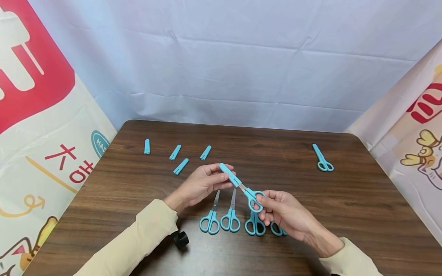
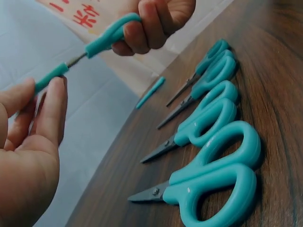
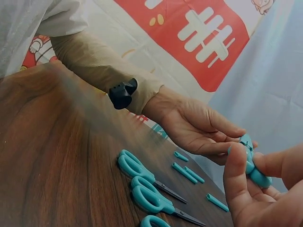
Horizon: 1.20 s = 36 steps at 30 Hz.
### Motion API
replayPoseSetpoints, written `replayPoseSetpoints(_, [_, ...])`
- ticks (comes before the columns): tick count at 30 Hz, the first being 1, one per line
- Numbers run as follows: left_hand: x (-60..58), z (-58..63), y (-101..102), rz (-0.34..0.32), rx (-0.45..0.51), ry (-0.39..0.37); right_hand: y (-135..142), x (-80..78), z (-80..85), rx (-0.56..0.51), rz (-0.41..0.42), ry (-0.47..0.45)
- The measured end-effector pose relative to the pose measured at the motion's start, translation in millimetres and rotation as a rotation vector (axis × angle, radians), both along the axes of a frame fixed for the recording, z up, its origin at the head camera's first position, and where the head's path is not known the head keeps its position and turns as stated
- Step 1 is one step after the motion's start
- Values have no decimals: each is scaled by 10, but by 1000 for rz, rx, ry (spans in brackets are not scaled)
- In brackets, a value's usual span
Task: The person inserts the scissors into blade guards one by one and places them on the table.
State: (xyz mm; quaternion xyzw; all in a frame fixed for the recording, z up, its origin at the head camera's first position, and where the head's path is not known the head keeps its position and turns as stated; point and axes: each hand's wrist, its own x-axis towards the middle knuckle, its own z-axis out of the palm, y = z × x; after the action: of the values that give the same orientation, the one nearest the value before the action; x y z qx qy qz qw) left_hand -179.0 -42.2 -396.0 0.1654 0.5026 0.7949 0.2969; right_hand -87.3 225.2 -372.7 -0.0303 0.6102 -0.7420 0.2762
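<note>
One turquoise-handled pair of scissors (image 1: 248, 193), partly in matching cap (image 1: 230, 175)

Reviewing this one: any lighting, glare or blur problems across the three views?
Head view: brightest of the three, the held scissors easy to make out, a soft sheen on the tabletop near the bottom edge; left wrist view: dimmer, dark shadow beside the nearest scissors; right wrist view: also dim, a pale, blurry streak across the tabletop, cause unclear.

- My left hand (image 1: 202, 186) and right hand (image 1: 290, 212): bare.
- Left sleeve (image 1: 131, 243): long, plain cream, softly wrinkled.
- At its end, 1 small black device (image 3: 122, 96).
- Right sleeve (image 1: 348, 259): matching cream.
</note>
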Motion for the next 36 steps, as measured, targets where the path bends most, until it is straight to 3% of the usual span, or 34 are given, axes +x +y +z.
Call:
replayPoseSetpoints(9, [-7,-25,4,11,19,0,0,-1,-1,-54,9,1])
replayPoseSetpoints(18, [-1,-62,28,30,29,62,-18,8,17,-78,19,7])
replayPoseSetpoints(27, [21,-110,55,62,121,78,-58,15,10,-109,17,-4])
replayPoseSetpoints(36, [46,-154,57,57,95,105,-50,30,-34,-148,18,-26])
